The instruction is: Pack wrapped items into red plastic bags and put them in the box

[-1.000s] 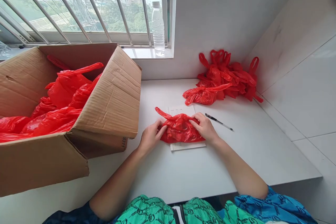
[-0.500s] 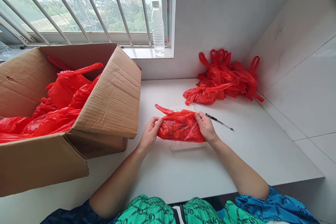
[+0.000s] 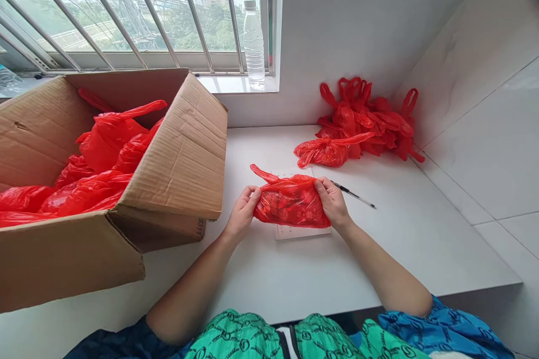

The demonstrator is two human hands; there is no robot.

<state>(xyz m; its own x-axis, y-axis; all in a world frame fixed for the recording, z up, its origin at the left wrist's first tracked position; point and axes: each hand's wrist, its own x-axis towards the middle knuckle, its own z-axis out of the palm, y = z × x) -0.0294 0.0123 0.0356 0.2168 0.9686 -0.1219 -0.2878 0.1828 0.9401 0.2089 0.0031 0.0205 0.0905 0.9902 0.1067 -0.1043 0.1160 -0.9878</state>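
Note:
A crumpled red plastic bag (image 3: 288, 202) is stretched between both hands just above the white table. My left hand (image 3: 242, 214) pinches its left edge, fingers closed. At the bag's right edge my right hand (image 3: 333, 203) grips it the same way. One bag handle sticks out to the upper left. A white sheet of paper (image 3: 301, 231) lies under the bag, mostly hidden. A black pen (image 3: 352, 194) lies on the table just right of my right hand.
An open cardboard box (image 3: 177, 162) with several red bags (image 3: 96, 168) inside stands at the left. A pile of red bags (image 3: 362, 123) lies at the back right near the tiled wall. A clear water bottle (image 3: 254, 45) stands on the window sill.
The hands moved from pressing the bag on the paper to gripping its two ends and pulling it out flat, lifted slightly.

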